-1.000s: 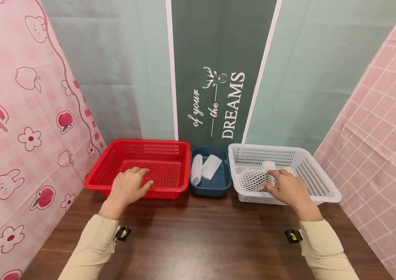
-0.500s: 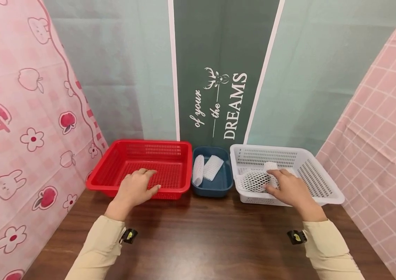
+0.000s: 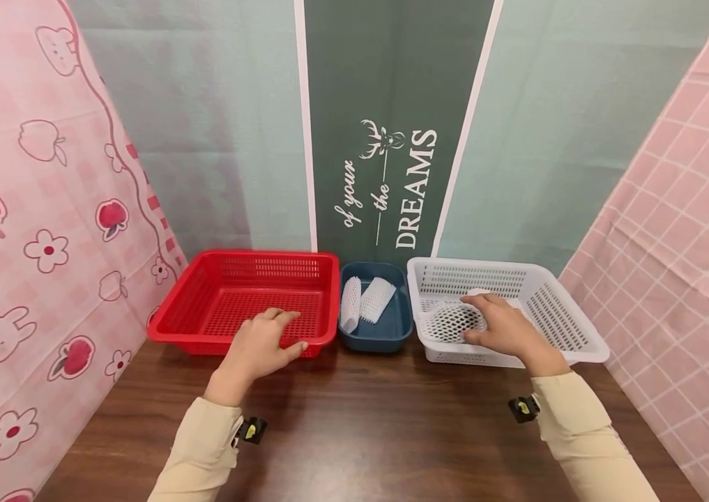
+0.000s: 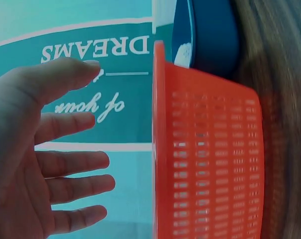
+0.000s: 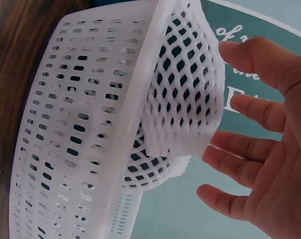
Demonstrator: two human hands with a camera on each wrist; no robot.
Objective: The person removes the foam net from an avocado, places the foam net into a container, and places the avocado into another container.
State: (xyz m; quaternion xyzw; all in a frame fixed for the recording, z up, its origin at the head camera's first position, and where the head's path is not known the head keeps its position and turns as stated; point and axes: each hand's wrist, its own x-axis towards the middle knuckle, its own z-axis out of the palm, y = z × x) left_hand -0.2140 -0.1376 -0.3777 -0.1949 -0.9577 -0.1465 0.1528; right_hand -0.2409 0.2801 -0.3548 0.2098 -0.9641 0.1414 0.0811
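Observation:
My left hand (image 3: 263,348) hovers over the front rim of a red basket (image 3: 329,307), fingers spread and nothing in them. My right hand (image 3: 501,324) is at the front of a white basket (image 3: 564,314). Its fingers are parted and relaxed beside white foam net sleeves (image 5: 183,94) in that basket; whether a fingertip touches the foam, I cannot tell. From the head view the hand partly hides these sleeves. Between the baskets, a blue bin (image 3: 398,328) contains two more foam net sleeves, one rolled narrow (image 3: 351,305) and one flatter (image 3: 378,300).
Baskets and bin stand side by side on a brown wooden table (image 3: 354,425), close to a green printed cloth (image 3: 385,84) behind. Pink cloths hang at the left (image 3: 9,279) and right (image 3: 661,244) sides.
My left hand has moved right along the red basket's front. My right hand has shifted slightly left over the foam net sleeves, and the view has swayed a little.

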